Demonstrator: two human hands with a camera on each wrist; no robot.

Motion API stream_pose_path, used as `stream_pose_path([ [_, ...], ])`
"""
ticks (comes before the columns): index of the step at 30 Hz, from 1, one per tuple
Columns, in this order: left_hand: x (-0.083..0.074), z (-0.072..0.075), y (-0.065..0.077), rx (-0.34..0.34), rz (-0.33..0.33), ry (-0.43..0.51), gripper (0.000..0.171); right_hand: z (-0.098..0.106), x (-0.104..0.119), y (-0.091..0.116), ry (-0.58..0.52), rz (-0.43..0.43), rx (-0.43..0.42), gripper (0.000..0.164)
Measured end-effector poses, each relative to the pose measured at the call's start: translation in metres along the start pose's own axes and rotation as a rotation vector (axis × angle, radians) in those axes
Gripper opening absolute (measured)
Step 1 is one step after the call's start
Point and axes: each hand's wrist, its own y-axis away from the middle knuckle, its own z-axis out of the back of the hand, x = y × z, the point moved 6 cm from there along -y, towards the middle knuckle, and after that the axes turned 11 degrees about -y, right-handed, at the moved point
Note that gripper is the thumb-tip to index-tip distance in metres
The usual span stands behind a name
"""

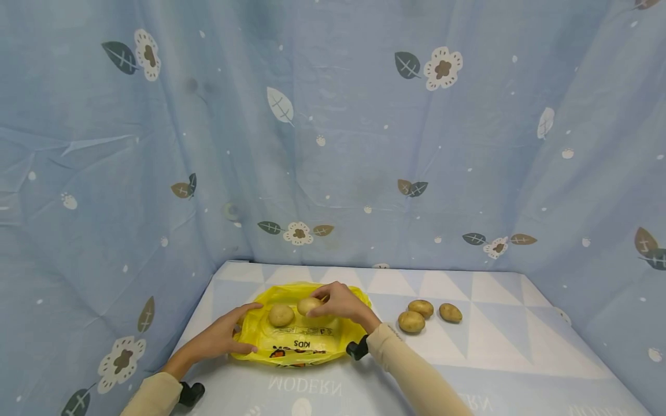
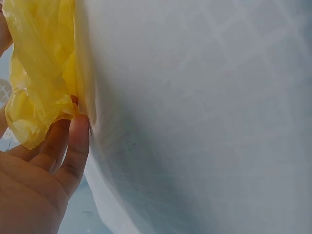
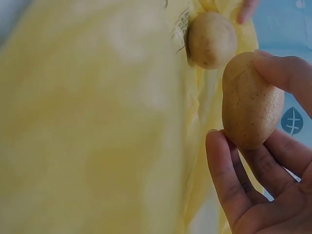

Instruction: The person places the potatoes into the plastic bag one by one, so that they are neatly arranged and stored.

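A yellow plastic bag (image 1: 333,332) with dark print lies spread on the table, its rim standing up. My left hand (image 1: 221,335) holds the bag's left side, thumb and index finger apart over the rim. In the left wrist view, other fingers (image 2: 78,141) lie against the crumpled plastic (image 2: 44,73). Above the bag, my right hand (image 1: 340,303) grips a potato (image 1: 308,306) between thumb and fingers. That potato (image 3: 251,100) shows whole in the right wrist view. Another potato (image 1: 281,315) rests on the bag, left of the held one.
Right of the bag, a potato (image 1: 411,322) lies close against a second potato (image 1: 420,308). A third potato (image 1: 450,313) lies a little farther right. The tabletop (image 1: 499,341) has a pale triangle pattern. Blue patterned curtains (image 1: 354,144) hang behind and at both sides.
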Motion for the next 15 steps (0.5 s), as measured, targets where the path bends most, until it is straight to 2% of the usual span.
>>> stream_pose_path([
  [15,-0.0004,-0.0001,0.0016,0.003,-0.009,-0.003,0.095,-0.0055,0.0054,-0.0038,0.124,0.024,0.04,0.041],
])
